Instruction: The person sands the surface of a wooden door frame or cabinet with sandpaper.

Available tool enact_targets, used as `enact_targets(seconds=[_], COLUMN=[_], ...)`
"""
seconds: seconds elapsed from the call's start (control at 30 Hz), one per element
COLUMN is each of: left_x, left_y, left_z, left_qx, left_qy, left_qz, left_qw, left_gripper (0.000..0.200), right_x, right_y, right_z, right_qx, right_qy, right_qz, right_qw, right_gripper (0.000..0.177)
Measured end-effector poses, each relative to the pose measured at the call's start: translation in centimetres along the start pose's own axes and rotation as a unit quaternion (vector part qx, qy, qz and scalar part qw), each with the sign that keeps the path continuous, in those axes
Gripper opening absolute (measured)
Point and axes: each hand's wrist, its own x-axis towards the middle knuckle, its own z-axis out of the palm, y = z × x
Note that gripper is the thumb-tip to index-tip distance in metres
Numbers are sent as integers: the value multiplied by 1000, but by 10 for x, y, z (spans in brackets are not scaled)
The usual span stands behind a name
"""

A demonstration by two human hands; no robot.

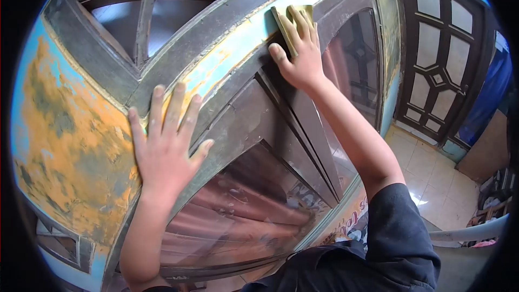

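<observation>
My right hand (301, 54) presses a yellowish-brown sheet of sandpaper (284, 28) against the wall strip above the dark door frame, fingers stretched over it and thumb out to the side. Its underside is hidden. Fingers spread, my left hand (168, 146) lies flat against the wall and frame edge, holding nothing. Between the hands runs a strip of wall (227, 54) with patches of orange, white and light blue. To the left of my left hand, the wall (70, 146) is mottled orange and grey.
A dark wooden window frame (216, 19) with crossed bars is above. Below are glazed wooden panels (238, 194) with reddish curtains behind the glass. To the right stand another dark door (438, 59), a blue cloth (492, 92) and a pale pipe-like bar (470, 232) over the tiled floor (432, 178).
</observation>
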Motion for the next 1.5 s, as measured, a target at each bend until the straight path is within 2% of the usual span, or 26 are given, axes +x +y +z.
enact_targets(seconds=[0.07, 0.1, 0.13, 0.2, 0.33, 0.37, 0.47, 0.5, 0.6, 0.63, 0.7, 0.77, 0.87, 0.93, 1.0, 1.07, 1.1, 1.13, 1.27, 1.37, 1.47, 1.5], left_x=[-20, -29, -39, -49, -71, -79, -113, -123, -153, -159, -175, -182, -186, -181, -173, -167, -164, -165, -165, -163, -161, -164], left_y=[-17, -27, -36, -56, -109, -121, -151, -155, -157, -154, -145, -133, -113, -103, -97, -97, -91, -90, -89, -85, -72, -71], left_z=[-4, -5, -9, -19, -39, -44, -42, -38, -36, -37, -33, -23, -20, -16, -11, -3, -8, -6, -1, -4, 4, 3], left_qx=[15, 24, 34, 69, 134, 143, 140, 131, 86, 69, -51, -167, -187, -190, -195, -176, -219, -196, -133, -132, -195, -184], left_qy=[2, 3, 0, 5, 27, 41, 87, 107, 137, 143, 218, 323, 380, 366, 333, 305, 321, 315, 317, 322, 346, 327], left_qz=[-18, -27, -36, -73, -153, -169, -197, -198, -192, -187, -208, -206, -138, -111, -129, -125, -148, -143, -135, -129, -118, -107], left_qw=[1000, 999, 999, 995, 979, 974, 966, 966, 968, 969, 952, 908, 895, 904, 914, 928, 909, 917, 929, 929, 910, 921], left_gripper=[83, 83, 82, 79, 71, 71, 68, 68, 66, 66, 64, 59, 53, 52, 51, 50, 42, 40, 29, 26, 27, 28], right_x=[-17, -28, -34, -36, -20, -16, -18, -20, -17, -18, -20, -23, -25, -25, -23, -26, -29, -31, -39, -49, -50, -50], right_y=[-50, -66, -79, -109, -164, -182, -222, -242, -274, -282, -299, -312, -312, -308, -305, -300, -299, -298, -303, -304, -302, -301], right_z=[-7, -5, -2, -2, 10, 12, 30, 36, 44, 48, 58, 65, 72, 71, 68, 68, 68, 69, 77, 70, 69, 68], right_qx=[-5, 5, 33, 74, 153, 186, 275, 295, 218, 228, 245, 254, 269, 278, 273, 257, 252, 249, 254, 242, 238, 242], right_qy=[-50, -101, -133, -186, -214, -200, -195, -135, -56, -53, -41, -30, -12, -26, -40, -16, -3, 11, 87, 38, 11, 3], right_qz=[-47, -114, -167, -195, -288, -305, -363, -359, -418, -411, -396, -371, -356, -358, -367, -359, -349, -339, -244, -240, -251, -253], right_qw=[998, 988, 976, 960, 921, 912, 869, 875, 880, 881, 884, 893, 895, 891, 888, 897, 903, 907, 932, 939, 938, 937], right_gripper=[78, 81, 77, 71, 63, 53, 44, 34, 29, 29, 29, 31, 32, 31, 29, 22, 20, 19, 25, 26, 26, 27])
